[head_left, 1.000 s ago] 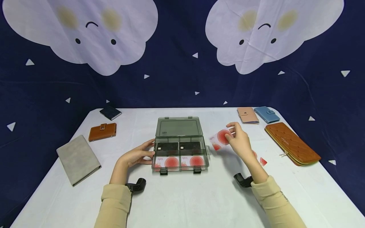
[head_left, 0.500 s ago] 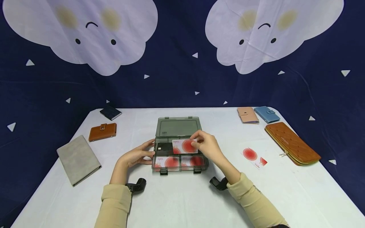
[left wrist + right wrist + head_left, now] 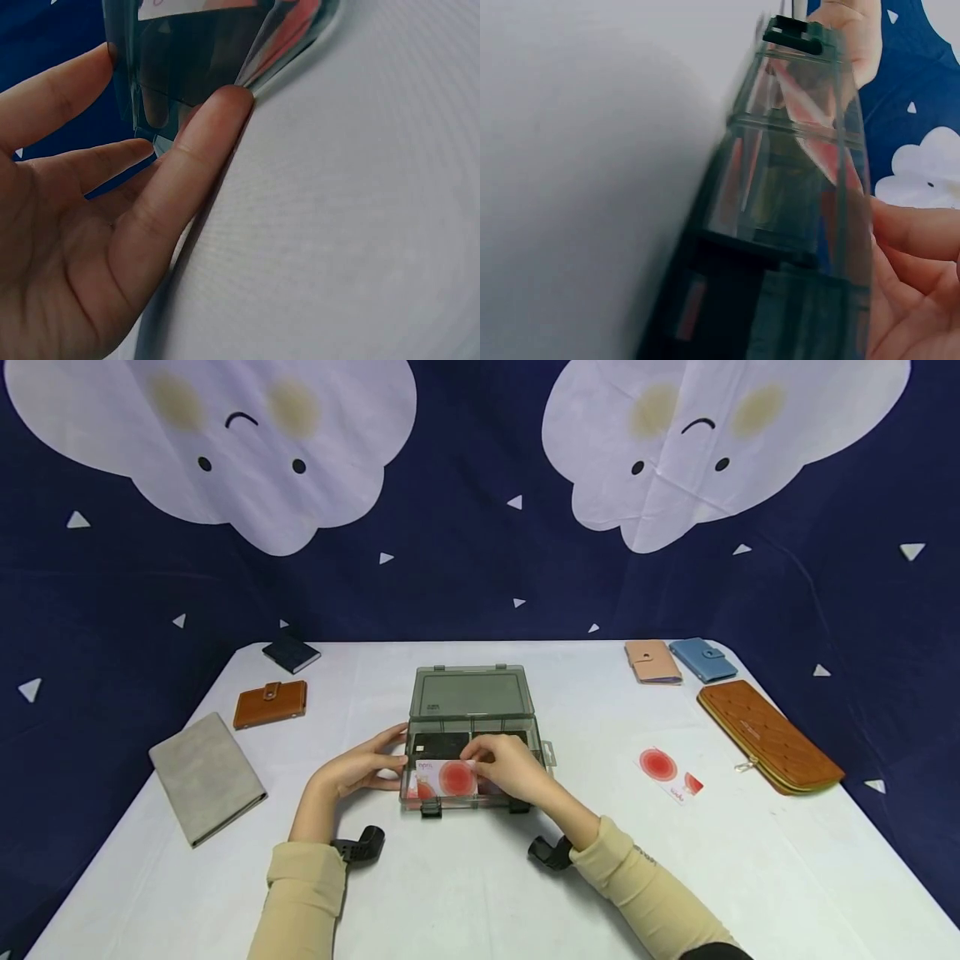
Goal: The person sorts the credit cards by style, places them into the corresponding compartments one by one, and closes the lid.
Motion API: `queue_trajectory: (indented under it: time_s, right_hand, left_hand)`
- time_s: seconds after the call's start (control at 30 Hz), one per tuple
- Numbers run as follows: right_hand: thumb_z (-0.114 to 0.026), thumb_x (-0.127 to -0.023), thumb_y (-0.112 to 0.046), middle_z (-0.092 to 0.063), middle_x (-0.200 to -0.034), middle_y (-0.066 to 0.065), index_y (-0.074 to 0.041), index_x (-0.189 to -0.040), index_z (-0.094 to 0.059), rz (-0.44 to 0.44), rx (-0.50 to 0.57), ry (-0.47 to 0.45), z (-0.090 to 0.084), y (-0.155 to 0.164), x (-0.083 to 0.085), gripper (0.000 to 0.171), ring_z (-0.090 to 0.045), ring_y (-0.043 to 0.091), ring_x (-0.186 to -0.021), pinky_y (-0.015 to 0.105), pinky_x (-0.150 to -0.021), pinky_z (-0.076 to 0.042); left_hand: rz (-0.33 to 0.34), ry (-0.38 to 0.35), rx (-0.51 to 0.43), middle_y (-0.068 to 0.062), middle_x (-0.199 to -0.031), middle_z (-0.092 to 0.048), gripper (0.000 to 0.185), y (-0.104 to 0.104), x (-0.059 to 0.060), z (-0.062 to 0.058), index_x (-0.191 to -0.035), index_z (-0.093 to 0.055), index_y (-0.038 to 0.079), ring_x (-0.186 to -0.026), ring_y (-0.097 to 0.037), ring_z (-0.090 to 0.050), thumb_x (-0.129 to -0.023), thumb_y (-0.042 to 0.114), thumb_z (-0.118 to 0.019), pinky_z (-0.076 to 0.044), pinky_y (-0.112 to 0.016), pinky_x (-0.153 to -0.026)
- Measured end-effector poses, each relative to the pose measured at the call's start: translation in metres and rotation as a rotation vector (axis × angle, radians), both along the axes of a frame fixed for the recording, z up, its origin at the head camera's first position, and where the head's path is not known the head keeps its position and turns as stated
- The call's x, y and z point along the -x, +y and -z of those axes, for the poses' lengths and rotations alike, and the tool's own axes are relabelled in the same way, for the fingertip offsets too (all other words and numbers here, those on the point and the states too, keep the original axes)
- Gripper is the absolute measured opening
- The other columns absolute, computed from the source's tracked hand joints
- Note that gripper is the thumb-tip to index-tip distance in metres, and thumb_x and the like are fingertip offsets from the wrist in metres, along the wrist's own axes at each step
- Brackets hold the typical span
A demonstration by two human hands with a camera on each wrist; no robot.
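Note:
In the head view, a clear grey-green compartment box [image 3: 472, 692] lies with its lid raised at the table's middle. My left hand [image 3: 363, 766] rests fairly straight fingers along the box's left side; the left wrist view shows the thumb [image 3: 199, 161] touching a lower corner. My right hand [image 3: 510, 766] pinches a white card with red circles [image 3: 446, 778] by its right edge, over the front left compartment. Seen through the box wall in the right wrist view, the card [image 3: 821, 150] slants downward. A black card [image 3: 441, 745] stands in the back left compartment. The right hand partly covers the right compartments.
Another red-and-white card [image 3: 660, 765] lies right of the box. Along the right edge are a brown zip wallet [image 3: 768, 735], a blue wallet [image 3: 702, 660] and a pink one [image 3: 652, 661]. A grey notebook [image 3: 207, 777], brown wallet [image 3: 270, 704] and dark booklet [image 3: 291, 654] lie left.
My right hand has carried the pinched card leftward from beside the box, across it, to the front left compartment. The left hand stays at the box's side.

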State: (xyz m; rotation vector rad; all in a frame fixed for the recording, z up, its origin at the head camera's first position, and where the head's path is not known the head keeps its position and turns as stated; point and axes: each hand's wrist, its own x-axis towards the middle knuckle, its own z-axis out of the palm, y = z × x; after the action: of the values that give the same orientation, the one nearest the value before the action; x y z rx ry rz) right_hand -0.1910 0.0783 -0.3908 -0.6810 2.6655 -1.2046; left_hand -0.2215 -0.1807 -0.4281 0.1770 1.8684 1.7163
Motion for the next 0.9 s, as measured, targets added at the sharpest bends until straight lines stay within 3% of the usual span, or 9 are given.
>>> queue_trajectory:
  time_s: [0.27,0.47,0.73,0.9]
  right_hand:
    - [-0.057,-0.085,0.004,-0.064,-0.108,0.009,-0.005,-0.11,-0.065,-0.092,-0.112,-0.037,0.003,-0.002,-0.001,0.029,-0.055,0.013,-0.078,0.026,-0.065,-0.045]
    - [-0.058,-0.085,0.003,-0.061,-0.117,0.012,-0.005,-0.115,-0.064,-0.114,-0.166,0.004,0.002,-0.002,-0.002,0.031,-0.054,0.02,-0.086,0.031,-0.069,-0.043]
    - [-0.06,-0.085,0.001,-0.061,-0.116,0.011,-0.006,-0.115,-0.063,-0.089,-0.093,0.034,-0.008,0.022,-0.004,0.03,-0.062,0.022,-0.092,0.033,-0.075,-0.053]
    - [-0.06,-0.084,0.001,-0.064,-0.11,0.012,-0.003,-0.111,-0.064,0.007,-0.05,0.078,-0.012,0.056,-0.002,0.027,-0.062,0.023,-0.086,0.034,-0.075,-0.053]
  left_hand:
    - [-0.004,0.001,0.008,-0.019,-0.152,-0.006,0.079,0.0,0.0,0.0,-0.15,-0.006,0.01,-0.089,-0.016,-0.057,-0.089,0.009,-0.056,-0.056,-0.033,-0.078]
    - [-0.013,0.001,0.013,-0.019,-0.152,-0.005,0.079,0.0,0.0,-0.001,-0.15,-0.006,0.01,-0.091,-0.018,-0.057,-0.089,0.009,-0.056,-0.056,-0.035,-0.078]
    - [-0.013,-0.001,0.003,-0.02,-0.152,-0.006,0.079,0.0,0.001,0.0,-0.15,-0.006,0.01,-0.091,-0.019,-0.058,-0.088,0.007,-0.055,-0.055,-0.035,-0.079]
    - [-0.015,0.0,0.014,-0.019,-0.152,-0.006,0.078,0.0,0.0,-0.001,-0.15,-0.006,0.01,-0.091,-0.019,-0.057,-0.089,0.007,-0.055,-0.055,-0.035,-0.079]
